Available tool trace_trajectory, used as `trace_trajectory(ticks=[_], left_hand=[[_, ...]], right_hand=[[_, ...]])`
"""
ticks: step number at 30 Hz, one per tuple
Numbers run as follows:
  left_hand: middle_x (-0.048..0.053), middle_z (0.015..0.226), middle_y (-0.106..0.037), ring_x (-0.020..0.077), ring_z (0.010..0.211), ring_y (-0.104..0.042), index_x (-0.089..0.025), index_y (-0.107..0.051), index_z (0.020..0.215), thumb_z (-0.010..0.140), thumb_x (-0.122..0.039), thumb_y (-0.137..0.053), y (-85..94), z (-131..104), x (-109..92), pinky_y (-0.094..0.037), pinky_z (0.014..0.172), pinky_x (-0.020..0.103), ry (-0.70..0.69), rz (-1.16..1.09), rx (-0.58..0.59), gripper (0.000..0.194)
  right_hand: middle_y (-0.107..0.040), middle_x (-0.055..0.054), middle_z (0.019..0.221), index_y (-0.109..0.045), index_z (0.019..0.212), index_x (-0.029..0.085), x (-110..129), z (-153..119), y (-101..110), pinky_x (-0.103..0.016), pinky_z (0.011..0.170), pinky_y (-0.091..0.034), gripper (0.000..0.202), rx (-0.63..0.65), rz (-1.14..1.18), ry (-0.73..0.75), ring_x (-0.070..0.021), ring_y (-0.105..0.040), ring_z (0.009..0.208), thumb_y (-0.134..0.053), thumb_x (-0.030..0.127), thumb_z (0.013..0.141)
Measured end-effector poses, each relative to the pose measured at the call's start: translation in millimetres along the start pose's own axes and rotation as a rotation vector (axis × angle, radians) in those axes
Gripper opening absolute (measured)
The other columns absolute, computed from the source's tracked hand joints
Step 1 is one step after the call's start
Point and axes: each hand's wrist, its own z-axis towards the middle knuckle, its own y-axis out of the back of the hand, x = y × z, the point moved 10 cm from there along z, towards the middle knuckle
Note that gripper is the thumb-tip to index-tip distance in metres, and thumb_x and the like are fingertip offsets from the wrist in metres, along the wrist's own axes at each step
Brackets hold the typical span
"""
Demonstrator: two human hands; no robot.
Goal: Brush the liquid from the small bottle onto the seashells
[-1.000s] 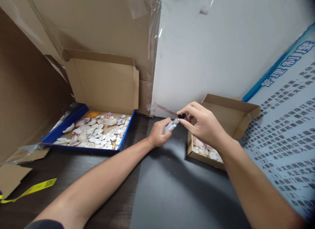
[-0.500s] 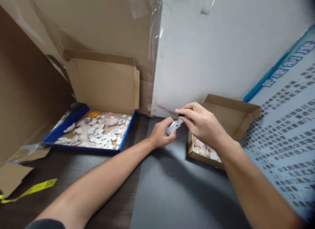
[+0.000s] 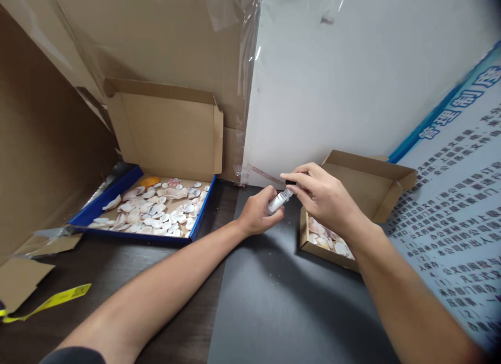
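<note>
My left hand is closed round a small clear bottle with what looks like a white label, tilted with its neck up to the right. Thumb and fingers of my right hand pinch a black cap at the bottle's neck. I cannot tell whether the cap is on the neck or just off it. Below my right hand stands a small cardboard box with shells in it, partly hidden by my wrist and forearm. Both hands are above the grey mat.
At the left, a blue-edged box with its lid raised holds many white shells and an orange one. A yellow strip and cardboard pieces lie at the far left. A white board and a printed poster stand behind.
The bottle has turned slightly in my left hand, so more of its white side shows. My right hand stays at its neck with the cap. The view has shifted very slightly.
</note>
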Motion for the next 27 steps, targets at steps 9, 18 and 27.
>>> trace_trajectory(ticks=[9, 18, 27], left_hand=[[-0.006, 0.069, -0.039, 0.0106, 0.06, -0.035, -0.021, -0.036, 0.079, 0.084, -0.034, -0.057, 1.0, -1, 6, -0.028, 0.058, 0.024, 0.034, -0.035, -0.003, 0.025], [-0.005, 0.071, -0.041, 0.0112, 0.061, -0.037, -0.02, -0.041, 0.084, 0.086, -0.038, -0.055, 2.2, 0, 1, -0.03, 0.059, 0.024, -0.02, -0.018, -0.001, 0.023], [-0.004, 0.071, -0.042, 0.0116, 0.061, -0.038, -0.02, -0.04, 0.083, 0.086, -0.036, -0.054, 2.9, -1, 0, -0.03, 0.059, 0.025, -0.038, -0.014, -0.019, 0.022]], right_hand=[[-0.062, -0.007, 0.1, -0.068, 0.114, 0.023, -6, 0, 2, -0.031, 0.065, -0.05, 0.023, -0.006, 0.013, -0.063, -0.0146, -0.058, 0.068, -0.057, 0.025, 0.094], [-0.066, -0.005, 0.118, -0.064, 0.117, 0.024, 7, 1, 8, -0.03, 0.081, -0.055, 0.031, -0.052, 0.138, -0.004, -0.0179, -0.066, 0.096, -0.05, 0.01, 0.093], [-0.068, -0.006, 0.123, -0.064, 0.114, 0.022, 13, 0, 3, -0.032, 0.086, -0.057, 0.027, -0.055, 0.151, 0.036, -0.0187, -0.067, 0.107, -0.045, 0.013, 0.097]])
